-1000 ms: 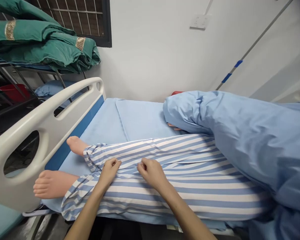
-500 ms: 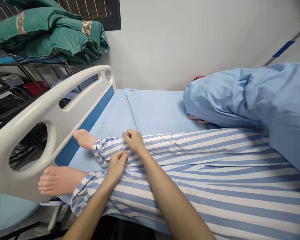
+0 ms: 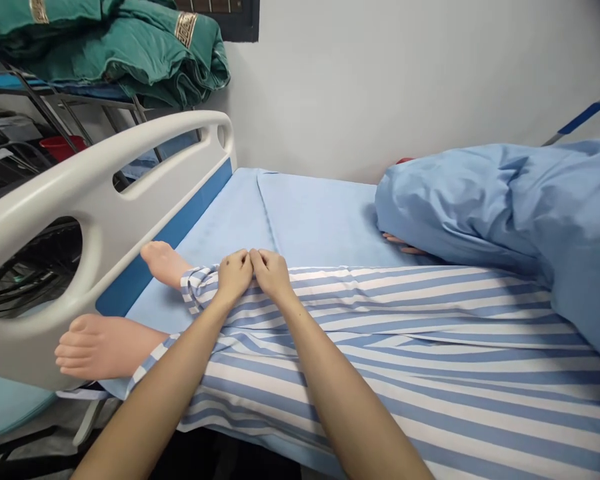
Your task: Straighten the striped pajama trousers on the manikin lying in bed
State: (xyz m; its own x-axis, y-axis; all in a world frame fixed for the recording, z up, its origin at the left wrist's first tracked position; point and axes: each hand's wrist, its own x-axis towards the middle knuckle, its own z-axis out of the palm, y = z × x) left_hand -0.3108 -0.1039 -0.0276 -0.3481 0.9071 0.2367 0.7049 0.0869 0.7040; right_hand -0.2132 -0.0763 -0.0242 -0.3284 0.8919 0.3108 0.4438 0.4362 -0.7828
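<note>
A manikin in blue-and-white striped trousers [image 3: 380,343] lies along the bed, its bare far foot [image 3: 163,261] and near foot [image 3: 103,347] showing beyond the cuffs. My left hand [image 3: 235,273] is closed in a fist on the far lower leg, a little above the cuff. Right beside it my right hand [image 3: 271,273] is also a fist, knuckles close to the left one. The trouser fabric is not visibly drawn up into either fist, though the curled fingers are mostly hidden from above.
A cream bed end board [image 3: 145,143] stands at the left. The light blue sheet [image 3: 320,213] stretches behind the legs toward the wall. A folded blue quilt [image 3: 480,193] covers the manikin's upper part at right, with fingers peeking out. Green bedding [image 3: 130,53] lies on a rack.
My left hand has moved up and away from me onto the far leg. My right hand has shifted slightly, and the fists now meet side by side. The camera view has moved a little.
</note>
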